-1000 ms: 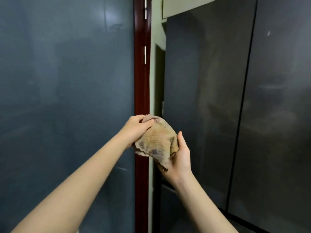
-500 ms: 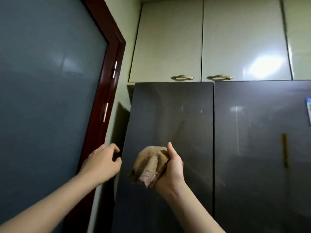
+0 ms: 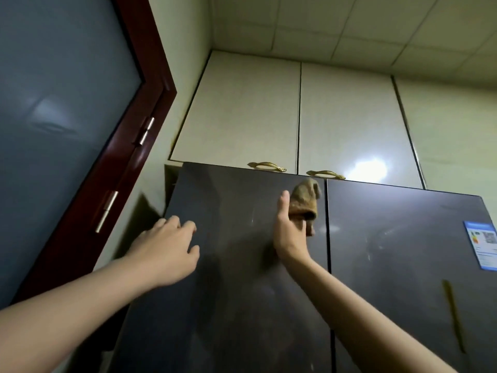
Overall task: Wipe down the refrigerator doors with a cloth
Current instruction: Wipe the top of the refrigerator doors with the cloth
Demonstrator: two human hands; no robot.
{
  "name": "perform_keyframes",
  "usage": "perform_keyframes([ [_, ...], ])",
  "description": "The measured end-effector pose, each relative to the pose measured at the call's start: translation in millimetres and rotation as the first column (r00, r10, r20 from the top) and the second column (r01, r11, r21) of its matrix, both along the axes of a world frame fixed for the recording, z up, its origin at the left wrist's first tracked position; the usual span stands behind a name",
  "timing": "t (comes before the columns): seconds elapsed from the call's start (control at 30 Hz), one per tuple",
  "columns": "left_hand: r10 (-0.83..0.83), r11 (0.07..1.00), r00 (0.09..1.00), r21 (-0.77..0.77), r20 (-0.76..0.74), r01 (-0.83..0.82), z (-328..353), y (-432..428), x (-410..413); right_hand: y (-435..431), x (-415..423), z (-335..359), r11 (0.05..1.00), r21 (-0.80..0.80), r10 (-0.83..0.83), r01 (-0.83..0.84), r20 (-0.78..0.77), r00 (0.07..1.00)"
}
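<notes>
R hand point(image 3: 289, 238) is holding cloth point(image 3: 305, 201) just off centre toward 3 o'clock, at L door's point(image 3: 228, 292) top corner. L hand point(image 3: 168, 254), fingers loose, is hovering at 8 o'clock over same door. Sticker point(image 3: 481, 246) is sitting far out at 3 o'clock on R door point(image 3: 403, 251).

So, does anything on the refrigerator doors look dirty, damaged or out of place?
Yes. The right door shows pale smears near its top and a long yellowish streak lower down; stain or reflection, I cannot tell. The cloth in the right hand is at the left door, not there. Nothing looks damaged.
</notes>
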State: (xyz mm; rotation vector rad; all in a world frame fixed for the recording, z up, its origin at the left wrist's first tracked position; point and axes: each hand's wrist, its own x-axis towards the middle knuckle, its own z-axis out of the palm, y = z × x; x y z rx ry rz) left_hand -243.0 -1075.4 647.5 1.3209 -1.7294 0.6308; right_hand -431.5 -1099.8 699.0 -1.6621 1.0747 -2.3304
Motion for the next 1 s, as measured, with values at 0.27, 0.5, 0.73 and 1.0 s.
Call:
perform_keyframes([
  [0.27,0.021,0.989,0.999,-0.145,0.048,-0.014,46,-68,-28,-63,-79,72,0.695,-0.434,-0.718,0.572,-0.388,0.578],
  [0.5,0.053,0.957,0.998,-0.286,0.031,-0.042,65,-119,-29,-99,-81,101,0.444,-0.441,-0.863,0.780,-0.444,0.240],
  [0.73,-0.034,0.915,0.995,-0.403,-0.093,-0.006,97,-143,-48,-112,-37,109,0.579,-0.650,-0.774,0.493,-0.628,0.081],
  [1.0,-0.077,0.891,0.997,-0.451,-0.025,0.058,104,-158,-50,-103,-96,114,0.408,-0.405,-0.889,0.818,-0.379,0.255],
])
